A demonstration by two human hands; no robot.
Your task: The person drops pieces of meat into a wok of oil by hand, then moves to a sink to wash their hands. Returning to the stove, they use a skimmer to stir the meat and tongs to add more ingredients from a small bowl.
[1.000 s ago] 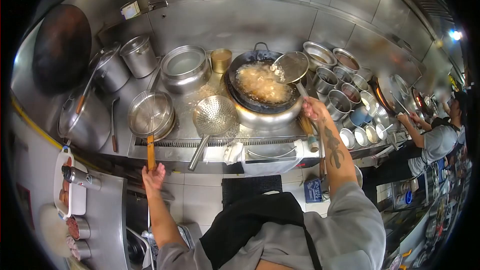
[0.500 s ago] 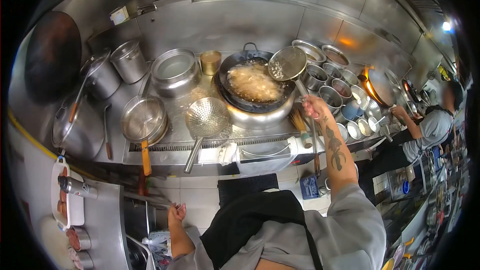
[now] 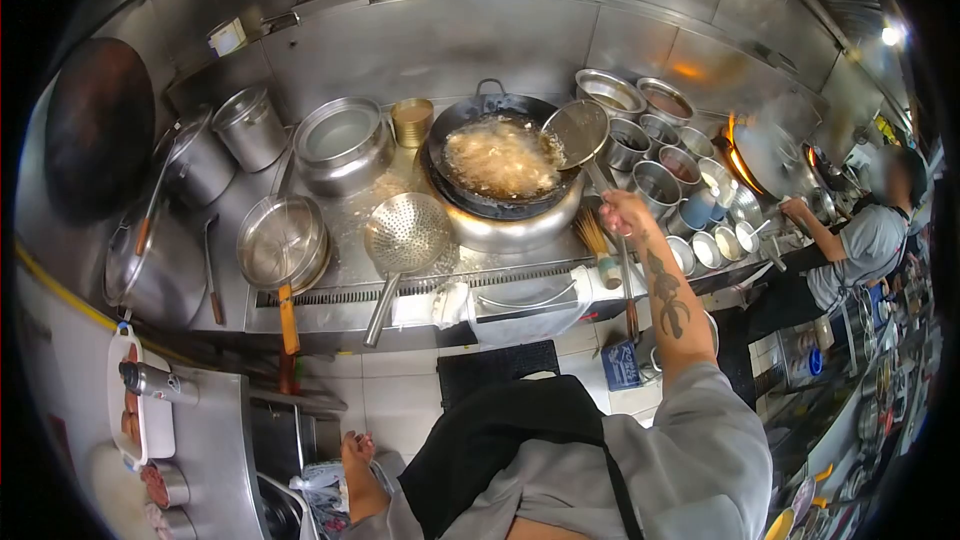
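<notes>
My right hand is closed round the handle of a fine-mesh strainer. The strainer's round head is held tilted over the right side of a black wok, and light bits cling to its mesh near the left edge. Pale frying food bubbles in oil inside the wok, beneath and left of the strainer. Low at my left side hangs my left hand, its fingers loosely bent and apart, with nothing in it. It is nearest to a plastic bag.
On the steel counter stand a perforated ladle, a wooden-handled strainer and a large pot. A bamboo brush and several seasoning containers are to the right. A co-worker stands at a flaming wok farther right.
The strainer has dipped slightly toward the wok's right side with my right hand. My left hand has dropped a little lower. The camera view has shifted slightly.
</notes>
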